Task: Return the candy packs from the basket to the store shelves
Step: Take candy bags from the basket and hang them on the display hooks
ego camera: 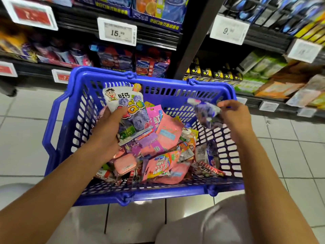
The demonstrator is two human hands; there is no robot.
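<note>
A blue plastic basket (175, 93) stands on the tiled floor in front of the shelves, holding several candy packs. My left hand (109, 131) grips a white and purple grape gummy pack (128, 110) upright over the basket's left side. My right hand (235, 115) pinches a second purple pack (205, 111), blurred, above the basket's right side. Pink packs (167, 132), a rainbow-printed pink pack (161, 166) and a small pink tin (125, 163) lie in the basket's bottom.
Store shelves (154, 41) with price tags rise behind the basket, stocked with blue and red gum packs (153, 64). Right of a dark upright post (193, 36) stand yellow-black packs (211, 73) and green boxes (260, 67). My knees in light trousers (219, 224) show below.
</note>
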